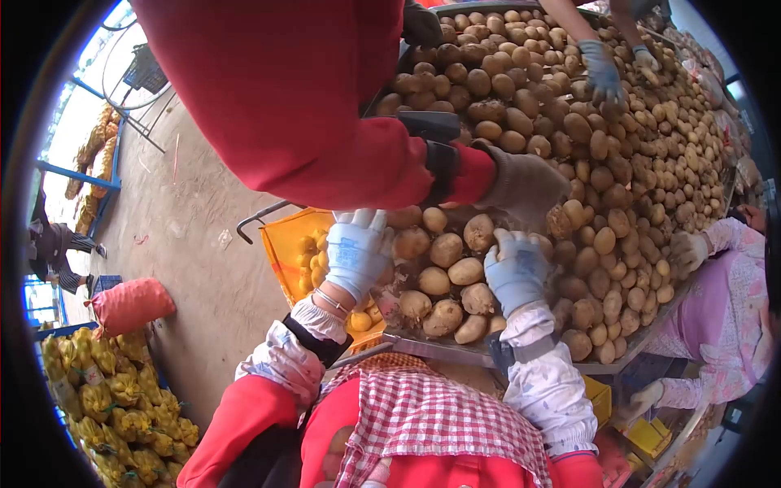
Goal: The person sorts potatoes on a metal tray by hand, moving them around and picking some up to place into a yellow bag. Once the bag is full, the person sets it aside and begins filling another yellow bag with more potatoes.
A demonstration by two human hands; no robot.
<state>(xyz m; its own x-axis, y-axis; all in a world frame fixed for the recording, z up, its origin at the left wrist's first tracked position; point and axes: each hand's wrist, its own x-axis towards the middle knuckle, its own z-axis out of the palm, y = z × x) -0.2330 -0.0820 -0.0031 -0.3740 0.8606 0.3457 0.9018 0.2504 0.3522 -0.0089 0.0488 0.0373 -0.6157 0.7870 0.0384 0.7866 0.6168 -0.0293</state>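
Observation:
My left hand (356, 250), in a pale blue-white glove, lies flat with its fingers stretched over potatoes at the left end of the metal sorting table (455, 351), right beside an orange mesh bag (286, 248) that holds several potatoes. My right hand (515, 270), gloved the same way, rests with bent fingers on the potatoes (455, 272) near the table's front edge. Whether it grips one is hidden under the palm. Both forearms wear floral sleeve covers.
A co-worker's red sleeve and grey-gloved hand (525, 185) reach over the pile just beyond my hands. Other gloved hands (604, 75) work at the far side, and a person in pink (728, 301) stands at right. Filled yellow mesh bags (122, 398) lie on the floor at left.

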